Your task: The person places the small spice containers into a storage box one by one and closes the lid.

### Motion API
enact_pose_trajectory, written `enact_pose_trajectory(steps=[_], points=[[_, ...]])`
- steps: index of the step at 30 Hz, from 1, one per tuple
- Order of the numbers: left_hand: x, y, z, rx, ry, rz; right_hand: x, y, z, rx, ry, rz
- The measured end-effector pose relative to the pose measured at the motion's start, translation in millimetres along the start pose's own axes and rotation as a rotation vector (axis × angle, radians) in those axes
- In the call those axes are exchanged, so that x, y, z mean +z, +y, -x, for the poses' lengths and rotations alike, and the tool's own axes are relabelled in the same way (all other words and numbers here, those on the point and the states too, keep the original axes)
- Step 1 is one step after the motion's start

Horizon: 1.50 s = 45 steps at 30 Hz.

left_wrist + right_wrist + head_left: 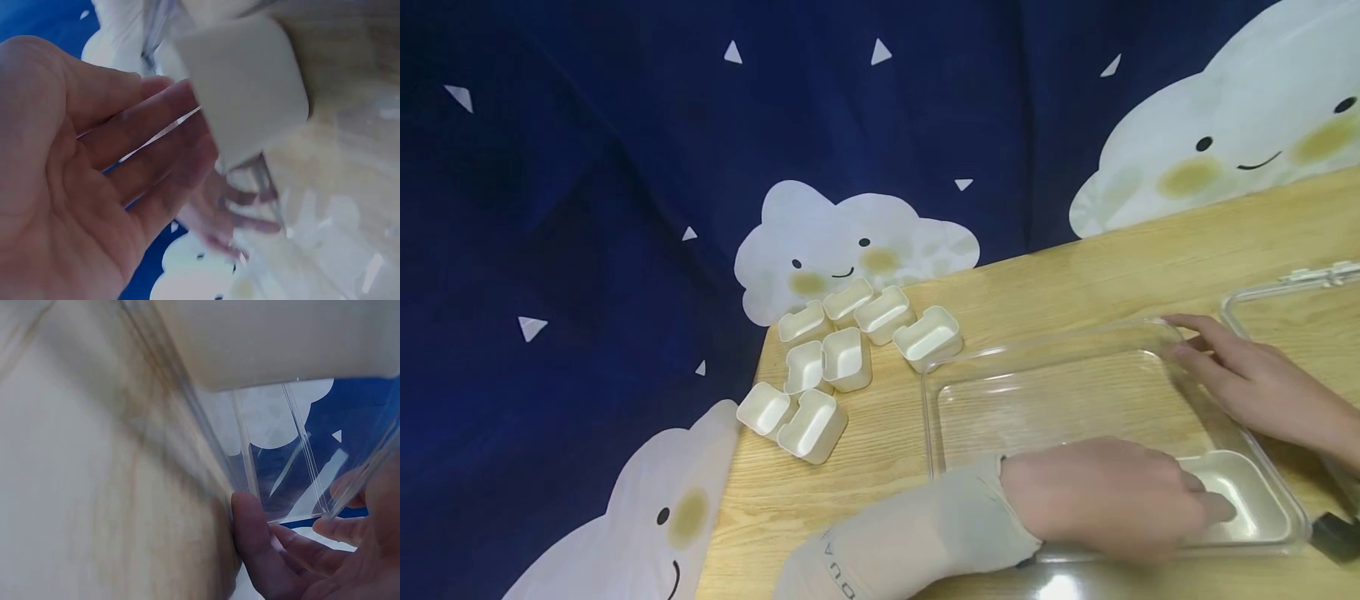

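A: White cup (1255,500), where?

B: In clear bin (1060,408), near R corner, mouth up. L hand (1105,500) over it: thumb + fingers pinch its wall; tips partly hidden, hand blurred in head view.

A: R hand (1247,375)?

B: At bin's R edge, by far R corner, fingers pinching rim. Prob. steadies it.

A: Doing it well?

B: IMO: set cup square to both walls at corner, base flat, lift fingers straight up w/o dragging it. Light hold on rim; thin wall may flex.

A: Around?

B: R of bin, clear piece w/ white clips (1333,273). Eight loose cups (812,425) nr table's (880,450) L edge & far L corner, some touching. Navy cloth (587,208) past far edge.
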<state>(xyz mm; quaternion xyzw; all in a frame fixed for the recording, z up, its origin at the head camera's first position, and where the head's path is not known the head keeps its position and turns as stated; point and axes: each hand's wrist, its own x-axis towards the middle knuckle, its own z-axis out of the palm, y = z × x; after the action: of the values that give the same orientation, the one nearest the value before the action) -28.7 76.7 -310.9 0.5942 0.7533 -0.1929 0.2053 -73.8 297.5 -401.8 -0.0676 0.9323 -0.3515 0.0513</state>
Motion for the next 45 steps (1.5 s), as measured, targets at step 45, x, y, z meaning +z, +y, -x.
enact_pose_trajectory(steps=[45], points=[[54.0, -108.1, 119.6, -0.250, 0.952, 0.347, 6.7, 8.7, -0.1, -0.060, 0.097, 0.008]])
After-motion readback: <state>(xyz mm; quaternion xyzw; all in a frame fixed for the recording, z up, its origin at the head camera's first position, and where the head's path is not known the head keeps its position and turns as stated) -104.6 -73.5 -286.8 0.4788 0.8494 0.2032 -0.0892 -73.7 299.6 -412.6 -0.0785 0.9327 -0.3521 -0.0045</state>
